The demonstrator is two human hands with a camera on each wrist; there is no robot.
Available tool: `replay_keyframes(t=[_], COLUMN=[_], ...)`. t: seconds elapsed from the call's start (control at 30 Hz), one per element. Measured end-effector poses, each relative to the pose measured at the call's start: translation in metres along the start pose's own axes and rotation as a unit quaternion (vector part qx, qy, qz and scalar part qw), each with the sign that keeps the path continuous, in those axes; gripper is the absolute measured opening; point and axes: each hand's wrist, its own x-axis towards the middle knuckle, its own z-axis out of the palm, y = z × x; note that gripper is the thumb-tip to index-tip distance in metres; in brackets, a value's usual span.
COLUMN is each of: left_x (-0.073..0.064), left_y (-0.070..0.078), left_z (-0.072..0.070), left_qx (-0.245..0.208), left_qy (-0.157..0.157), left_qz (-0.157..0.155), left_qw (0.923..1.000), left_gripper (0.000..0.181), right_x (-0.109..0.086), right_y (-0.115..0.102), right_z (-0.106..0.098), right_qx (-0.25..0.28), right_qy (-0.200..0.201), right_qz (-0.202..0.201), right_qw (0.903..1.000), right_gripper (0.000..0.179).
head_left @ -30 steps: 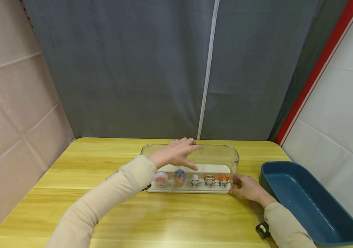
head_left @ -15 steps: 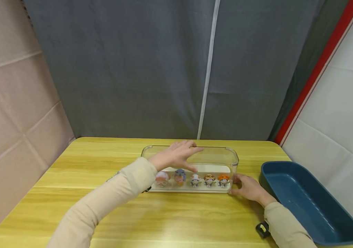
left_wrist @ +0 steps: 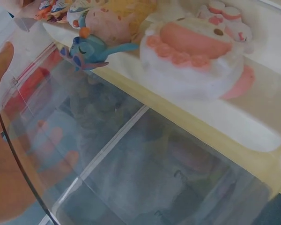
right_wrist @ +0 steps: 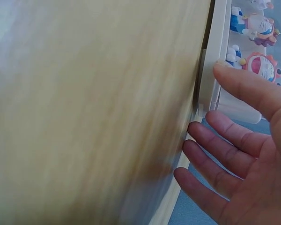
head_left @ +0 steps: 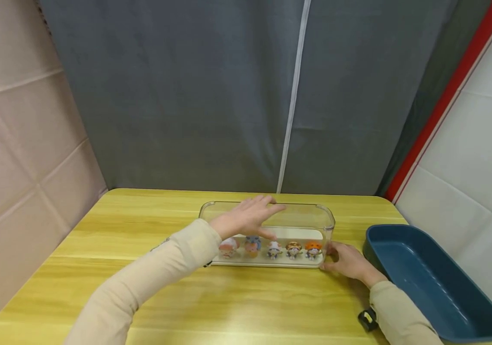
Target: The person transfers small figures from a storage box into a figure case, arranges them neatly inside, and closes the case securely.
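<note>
A clear display case [head_left: 299,218] with a white base [head_left: 272,263] stands on the table, a row of several small cartoon figurines [head_left: 293,250] inside it. My left hand [head_left: 248,216] reaches across the top of the clear cover, fingers spread toward its back edge and thumb near the front one. Through the clear wall, the left wrist view shows a white and pink figurine [left_wrist: 189,56] and a blue one [left_wrist: 91,50]. My right hand [right_wrist: 243,168] is at the case's right front corner, thumb on the base's front lip, index fingertip at its end, other fingers loosely extended.
A deep blue plastic bin [head_left: 431,282] stands at the right side of the wooden table [head_left: 237,306], just beyond my right hand. A grey curtain [head_left: 185,96] hangs behind the table. A white panel [head_left: 483,158] with a red strip closes the right side.
The clear cover has sunk slightly toward the base, with my left hand coming down a little on it. My right hand stays at the corner.
</note>
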Motion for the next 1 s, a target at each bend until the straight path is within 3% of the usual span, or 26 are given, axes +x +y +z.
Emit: replay_keyframes(t=[0.4, 0.67, 0.73, 0.83, 0.9, 1.0], left_x=[-0.001, -0.011, -0.017, -0.028, -0.037, -0.051], left_y=[0.000, -0.005, -0.010, -0.021, -0.029, -0.043], left_z=[0.004, 0.002, -0.003, -0.008, -0.009, -0.005], left_qx=[-0.004, -0.024, -0.035, -0.039, -0.032, -0.020], left_qy=[-0.004, 0.020, 0.042, 0.111, 0.173, 0.262], left_qz=[-0.010, -0.011, -0.020, -0.031, -0.043, -0.069], left_qw=[0.9999, 0.9994, 0.9983, 0.9925, 0.9835, 0.9623], left_gripper=[0.079, 0.086, 0.085, 0.079, 0.073, 0.066], right_x=[0.001, -0.001, -0.003, -0.005, -0.007, -0.010], right_y=[-0.001, -0.003, -0.003, -0.004, -0.004, -0.003], right_z=[0.000, -0.002, -0.004, -0.008, -0.011, -0.015], right_qx=[-0.003, -0.001, -0.006, -0.009, -0.007, -0.008], right_qy=[-0.003, -0.013, -0.013, -0.013, -0.014, -0.011], right_qz=[-0.001, 0.003, 0.001, 0.001, 0.004, 0.013], right_qw=[1.0000, 0.9999, 0.9999, 0.9999, 0.9999, 0.9998], right_gripper=[0.031, 0.034, 0.036, 0.041, 0.046, 0.052])
